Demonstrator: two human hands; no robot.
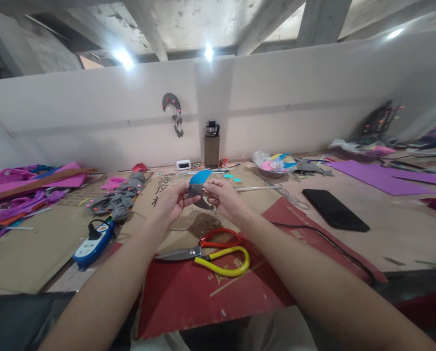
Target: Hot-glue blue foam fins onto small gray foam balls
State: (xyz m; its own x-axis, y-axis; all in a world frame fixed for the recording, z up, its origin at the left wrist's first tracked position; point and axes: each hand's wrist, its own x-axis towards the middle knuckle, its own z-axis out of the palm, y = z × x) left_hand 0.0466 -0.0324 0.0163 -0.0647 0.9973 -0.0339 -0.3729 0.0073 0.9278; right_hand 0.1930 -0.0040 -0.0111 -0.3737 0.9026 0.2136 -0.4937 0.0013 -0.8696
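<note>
- Red cardboard [188, 297]: scissors [196, 252] lie across it; lowered wrists could knock them.
- Left hand [177, 200], right hand [223, 196]: I see both pinching the grey piece [195, 191] (some fingertips hide from me); uneven pulling could bend or misalign it.
- The grey piece: between the hands, above brown cardboard [256, 200], long axis curving down rightward.
- Blue piece [200, 177]: against the grey, tip pointing up and right, long axis slanting likewise.
</note>
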